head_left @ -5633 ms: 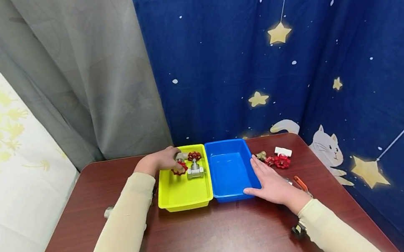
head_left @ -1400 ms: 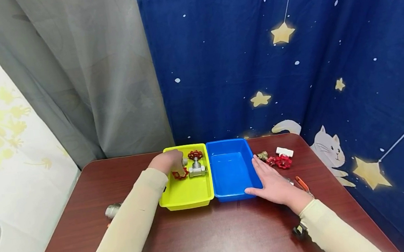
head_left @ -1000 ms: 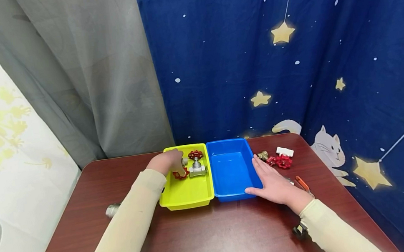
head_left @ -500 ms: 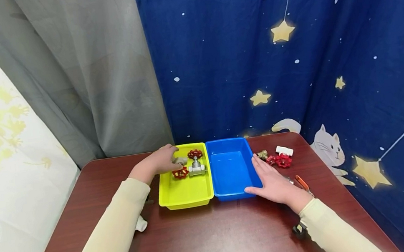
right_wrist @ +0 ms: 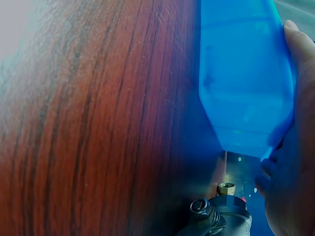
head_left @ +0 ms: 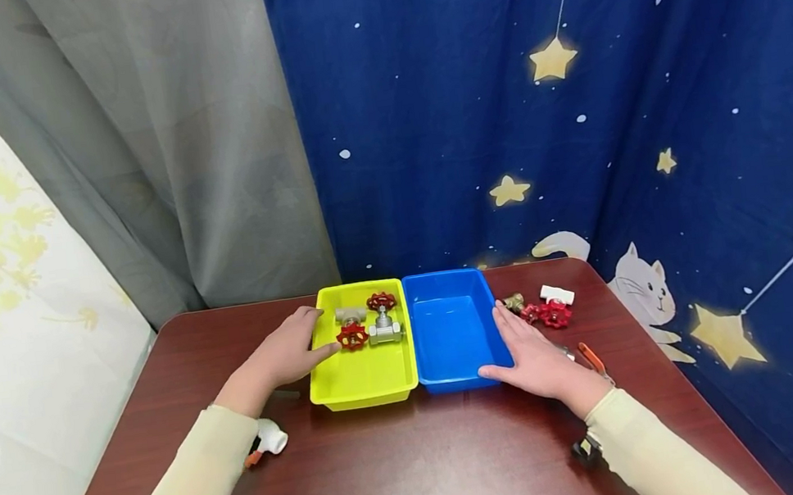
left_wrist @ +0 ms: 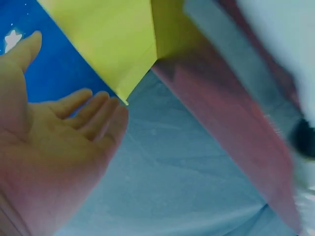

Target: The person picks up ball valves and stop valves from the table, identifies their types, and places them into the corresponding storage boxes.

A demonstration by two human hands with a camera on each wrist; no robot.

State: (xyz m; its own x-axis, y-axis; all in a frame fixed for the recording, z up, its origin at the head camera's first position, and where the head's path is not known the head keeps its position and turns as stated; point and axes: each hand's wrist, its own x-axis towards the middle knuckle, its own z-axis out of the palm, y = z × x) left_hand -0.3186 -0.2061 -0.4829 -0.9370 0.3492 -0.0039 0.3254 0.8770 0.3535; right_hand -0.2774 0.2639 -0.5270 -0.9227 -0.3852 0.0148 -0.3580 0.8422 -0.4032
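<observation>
My left hand (head_left: 286,352) is at the left rim of the yellow tray (head_left: 364,383), fingers spread and holding nothing; the left wrist view shows the same open palm (left_wrist: 59,137). Inside the tray, near the thumb tip, lies a valve with a red handwheel (head_left: 352,336) and a pale grey body (head_left: 350,315). Beside it lies a second valve, with a silver body (head_left: 384,331) and a red handwheel (head_left: 381,301). My right hand (head_left: 536,358) rests with straight fingers along the right side of the blue tray (head_left: 457,380), which adjoins the yellow one.
Right of the blue tray lie a brass fitting (head_left: 515,303), red handwheels (head_left: 556,314), a white pipe piece (head_left: 557,295) and an orange handle (head_left: 591,356). By my left forearm lies a white fitting (head_left: 272,437) with an orange part (head_left: 252,458). Curtains hang behind the table.
My left hand has let go of the red-wheeled valve in the yellow tray and drawn back leftward to the rim, uncovering the valve. The right hand stays in place.
</observation>
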